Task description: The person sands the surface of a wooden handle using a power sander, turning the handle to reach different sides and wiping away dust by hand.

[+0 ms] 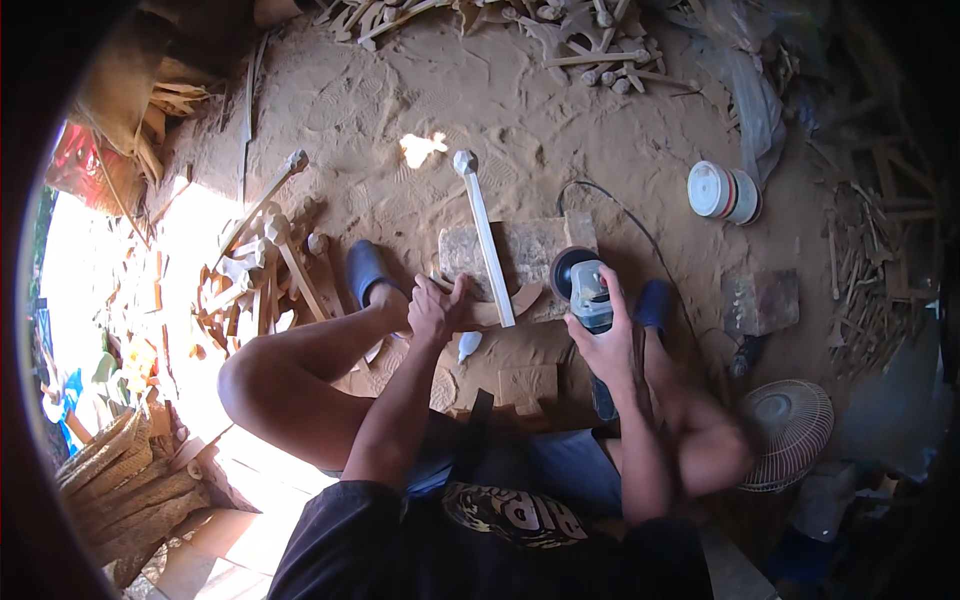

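My right hand (608,335) is wrapped round the body of an angle grinder (591,300), whose dark round disc (572,271) faces the right end of a worn wooden block (545,240). Closed at the block's left front corner, my left hand (436,308) grips a curved brown wooden piece (522,298) that lies along the block's near edge. Whether the disc touches anything cannot be made out. Across the block rests a long pale stick (484,235) with a faceted knob at its far end. A small white bottle (469,345) stands near my left wrist.
Knobbed sticks (290,255) are heaped at the left, with more in a pile (590,45) at the far side. A black cord (640,225) curves over the sandy ground. White tubs (722,193), a stained block (762,302) and a fan (788,435) are at the right.
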A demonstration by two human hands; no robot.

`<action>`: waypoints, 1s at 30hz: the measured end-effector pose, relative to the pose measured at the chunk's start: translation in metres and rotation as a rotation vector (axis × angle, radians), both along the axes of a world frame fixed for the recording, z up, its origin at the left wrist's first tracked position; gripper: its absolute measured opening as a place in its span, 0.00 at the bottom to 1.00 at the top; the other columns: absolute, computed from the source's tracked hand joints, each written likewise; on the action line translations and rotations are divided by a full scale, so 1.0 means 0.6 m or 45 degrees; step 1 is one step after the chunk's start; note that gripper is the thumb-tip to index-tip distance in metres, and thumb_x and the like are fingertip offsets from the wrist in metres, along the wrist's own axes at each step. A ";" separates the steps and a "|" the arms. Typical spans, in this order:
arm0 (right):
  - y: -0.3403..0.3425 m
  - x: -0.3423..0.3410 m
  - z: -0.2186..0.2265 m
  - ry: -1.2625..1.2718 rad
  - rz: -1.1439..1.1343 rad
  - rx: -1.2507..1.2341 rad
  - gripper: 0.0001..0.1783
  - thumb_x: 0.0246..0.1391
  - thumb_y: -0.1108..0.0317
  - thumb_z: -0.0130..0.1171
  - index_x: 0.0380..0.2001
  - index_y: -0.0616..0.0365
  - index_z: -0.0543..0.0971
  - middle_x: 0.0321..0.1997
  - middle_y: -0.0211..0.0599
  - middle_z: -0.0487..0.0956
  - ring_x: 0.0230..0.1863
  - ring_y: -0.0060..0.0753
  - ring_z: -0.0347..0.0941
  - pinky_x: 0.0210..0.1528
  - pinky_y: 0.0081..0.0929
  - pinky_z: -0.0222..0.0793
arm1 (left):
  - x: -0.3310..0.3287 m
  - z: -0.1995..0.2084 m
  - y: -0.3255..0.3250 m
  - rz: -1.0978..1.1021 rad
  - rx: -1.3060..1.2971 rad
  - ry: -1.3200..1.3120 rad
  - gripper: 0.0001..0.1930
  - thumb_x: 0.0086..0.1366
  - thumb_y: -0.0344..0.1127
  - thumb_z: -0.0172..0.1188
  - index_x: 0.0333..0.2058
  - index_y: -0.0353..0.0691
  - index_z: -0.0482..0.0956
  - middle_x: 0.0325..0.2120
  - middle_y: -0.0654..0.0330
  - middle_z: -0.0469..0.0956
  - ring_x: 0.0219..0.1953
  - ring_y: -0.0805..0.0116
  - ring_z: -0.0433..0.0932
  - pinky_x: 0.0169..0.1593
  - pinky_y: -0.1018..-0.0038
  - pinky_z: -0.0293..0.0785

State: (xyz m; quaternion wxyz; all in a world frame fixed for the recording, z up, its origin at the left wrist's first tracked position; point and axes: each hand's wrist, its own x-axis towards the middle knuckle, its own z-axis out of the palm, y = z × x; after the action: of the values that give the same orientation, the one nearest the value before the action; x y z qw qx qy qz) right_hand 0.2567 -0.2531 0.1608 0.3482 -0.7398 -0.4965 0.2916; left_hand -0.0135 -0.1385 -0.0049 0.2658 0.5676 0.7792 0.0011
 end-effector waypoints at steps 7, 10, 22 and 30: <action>-0.021 -0.032 -0.059 -0.273 0.185 -0.192 0.49 0.52 0.60 0.76 0.76 0.46 0.66 0.58 0.62 0.84 0.54 0.69 0.83 0.54 0.55 0.81 | 0.023 -0.007 -0.017 0.088 0.119 -0.025 0.41 0.64 0.78 0.60 0.44 0.37 0.74 0.44 0.43 0.84 0.49 0.39 0.85 0.51 0.47 0.79; -0.026 -0.038 -0.073 -0.314 0.205 -0.336 0.49 0.53 0.58 0.75 0.76 0.45 0.66 0.53 0.63 0.86 0.50 0.69 0.84 0.52 0.57 0.81 | 0.026 -0.012 -0.018 0.100 0.154 -0.026 0.40 0.64 0.77 0.61 0.46 0.38 0.75 0.45 0.43 0.84 0.49 0.39 0.85 0.51 0.48 0.79; -0.020 -0.066 -0.079 -0.364 0.260 -0.513 0.50 0.53 0.57 0.75 0.78 0.42 0.64 0.54 0.62 0.86 0.49 0.69 0.85 0.52 0.57 0.81 | 0.023 -0.016 -0.015 0.096 0.144 -0.017 0.39 0.66 0.75 0.60 0.46 0.38 0.74 0.44 0.44 0.83 0.49 0.39 0.85 0.49 0.48 0.79; -0.008 -0.072 -0.097 -0.340 0.248 -0.293 0.50 0.54 0.56 0.74 0.78 0.42 0.62 0.51 0.63 0.86 0.46 0.71 0.84 0.49 0.58 0.80 | 0.025 -0.006 -0.011 0.089 0.134 -0.035 0.38 0.66 0.75 0.59 0.45 0.38 0.74 0.44 0.44 0.83 0.48 0.38 0.85 0.49 0.48 0.79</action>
State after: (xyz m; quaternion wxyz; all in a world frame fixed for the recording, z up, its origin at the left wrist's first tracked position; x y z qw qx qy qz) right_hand 0.2132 -0.2577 0.1025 0.1626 -0.7553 -0.5708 0.2779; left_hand 0.0012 -0.1453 -0.0086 0.2460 0.5532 0.7937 0.0590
